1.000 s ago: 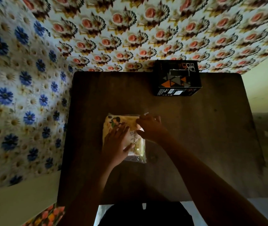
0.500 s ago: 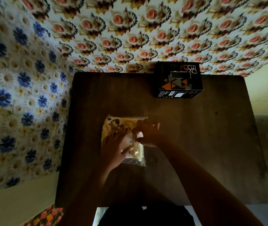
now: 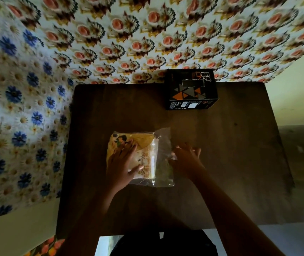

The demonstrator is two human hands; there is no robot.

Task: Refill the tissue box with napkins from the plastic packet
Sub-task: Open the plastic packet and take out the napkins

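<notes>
A clear plastic packet (image 3: 163, 159) lies in the middle of the dark wooden table (image 3: 221, 163), with a stack of yellow printed napkins (image 3: 142, 143) inside its left part. My left hand (image 3: 122, 163) presses flat on the napkins through the plastic, fingers spread. My right hand (image 3: 186, 159) grips the packet's loose flap at its right edge and holds it pulled out to the right. The black tissue box (image 3: 190, 93) with orange and grey triangles stands at the table's far edge, its top slot showing dark.
Flower-patterned cloth covers the wall behind (image 3: 147, 34) and to the left (image 3: 18, 108) of the table. The table's right half (image 3: 239, 145) is bare wood. The near edge (image 3: 166, 230) is close to my body.
My right hand has moved from over the napkins to the right, drawing the packet's clear flap out flat. My left hand stays pressed on the napkins.
</notes>
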